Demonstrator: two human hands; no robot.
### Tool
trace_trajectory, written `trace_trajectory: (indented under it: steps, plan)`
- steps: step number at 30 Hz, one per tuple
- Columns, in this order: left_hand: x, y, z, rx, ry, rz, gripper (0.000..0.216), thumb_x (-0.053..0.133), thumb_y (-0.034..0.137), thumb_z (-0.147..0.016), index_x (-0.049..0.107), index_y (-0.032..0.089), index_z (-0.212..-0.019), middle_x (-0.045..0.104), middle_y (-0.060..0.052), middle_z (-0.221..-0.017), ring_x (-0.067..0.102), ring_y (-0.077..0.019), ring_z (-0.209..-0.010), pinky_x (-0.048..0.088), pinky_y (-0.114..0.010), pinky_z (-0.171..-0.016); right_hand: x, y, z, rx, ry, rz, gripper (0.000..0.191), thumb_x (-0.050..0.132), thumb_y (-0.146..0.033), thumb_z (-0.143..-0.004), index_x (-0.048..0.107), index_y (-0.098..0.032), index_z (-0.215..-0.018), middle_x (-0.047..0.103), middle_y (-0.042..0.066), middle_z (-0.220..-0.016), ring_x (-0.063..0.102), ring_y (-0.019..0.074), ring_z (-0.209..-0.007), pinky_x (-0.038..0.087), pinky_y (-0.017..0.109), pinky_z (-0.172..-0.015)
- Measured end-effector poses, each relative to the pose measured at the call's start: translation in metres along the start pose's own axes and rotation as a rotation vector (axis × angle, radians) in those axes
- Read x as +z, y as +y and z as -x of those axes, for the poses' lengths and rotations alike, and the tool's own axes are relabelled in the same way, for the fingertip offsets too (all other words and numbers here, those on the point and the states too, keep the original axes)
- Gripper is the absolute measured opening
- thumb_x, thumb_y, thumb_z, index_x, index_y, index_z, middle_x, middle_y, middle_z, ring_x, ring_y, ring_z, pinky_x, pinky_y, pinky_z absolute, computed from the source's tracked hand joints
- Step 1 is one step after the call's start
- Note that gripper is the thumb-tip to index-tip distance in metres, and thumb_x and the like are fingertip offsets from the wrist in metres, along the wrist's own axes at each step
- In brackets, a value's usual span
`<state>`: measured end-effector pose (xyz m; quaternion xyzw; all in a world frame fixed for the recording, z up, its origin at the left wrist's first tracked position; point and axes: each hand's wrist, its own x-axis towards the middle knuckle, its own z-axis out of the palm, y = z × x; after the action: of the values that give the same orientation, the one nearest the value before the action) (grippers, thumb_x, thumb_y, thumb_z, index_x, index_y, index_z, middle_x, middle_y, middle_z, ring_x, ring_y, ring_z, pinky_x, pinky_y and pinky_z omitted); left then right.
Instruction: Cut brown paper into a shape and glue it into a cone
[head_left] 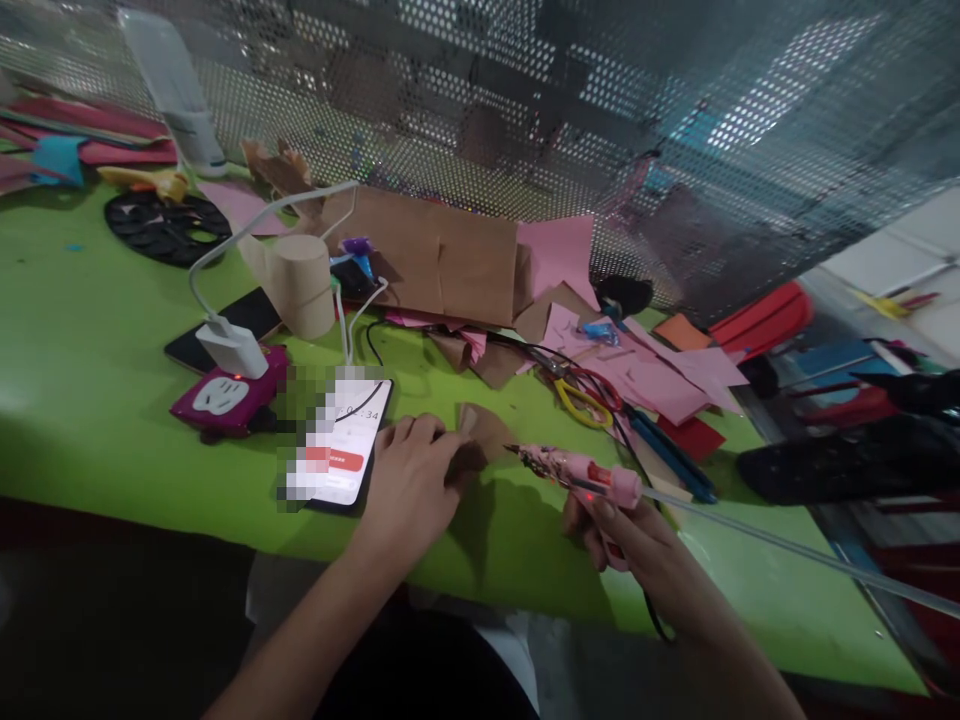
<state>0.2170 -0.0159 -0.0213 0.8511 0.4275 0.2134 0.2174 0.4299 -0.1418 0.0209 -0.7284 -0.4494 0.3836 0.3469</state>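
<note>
Hands (411,475), phone (352,440) beside, scissors (564,388) beyond

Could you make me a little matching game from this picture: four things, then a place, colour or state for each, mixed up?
1. glue gun
2. roll of tape
3. power socket
4. front phone

A. purple, with a white charger plugged in
B. screen lit up
C. held in the right grip
D. tan, standing upright

Pairs: 1-C, 2-D, 3-A, 4-B
</note>
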Motion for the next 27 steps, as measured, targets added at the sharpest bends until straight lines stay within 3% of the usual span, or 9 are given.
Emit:
trace_trajectory:
  steps: [9, 18, 27]
  plan:
    - [-0.002, -0.001, 0.000, 0.007, -0.019, -0.021, 0.034, 0.064, 0.022, -0.081, 0.066, 0.033, -0.113, 0.060, -0.005, -0.101, 0.052, -0.0271, -0.100, 0.037, -0.042, -0.085, -0.002, 0.009, -0.001, 0.109, -0.047, 0.026, 0.058, 0.054, -0.073, -0.078, 0.063, -0.016, -0.068, 0.056, 0.001, -0.055, 0.043, 0.0108, -0.043, 0.027, 0.024, -0.041]
    - [0.000, -0.002, 0.001, 0.034, 0.005, -0.020, 0.033, 0.064, 0.023, -0.082, 0.067, 0.035, -0.113, 0.059, -0.004, -0.097, 0.051, -0.0271, -0.096, 0.038, -0.042, -0.083, -0.005, 0.006, -0.001, 0.081, -0.099, 0.020, 0.055, 0.052, -0.068, -0.084, 0.061, -0.017, -0.065, 0.050, -0.001, -0.046, 0.042, 0.0104, -0.041, 0.025, 0.024, -0.041]
    - [0.000, -0.003, 0.000, 0.037, -0.007, -0.003, 0.033, 0.064, 0.023, -0.083, 0.067, 0.035, -0.114, 0.059, -0.004, -0.097, 0.051, -0.0270, -0.096, 0.038, -0.042, -0.084, -0.003, -0.001, -0.001, 0.104, -0.073, 0.038, 0.057, 0.053, -0.072, -0.079, 0.059, -0.019, -0.063, 0.050, -0.001, -0.046, 0.041, 0.0111, -0.041, 0.028, 0.025, -0.041]
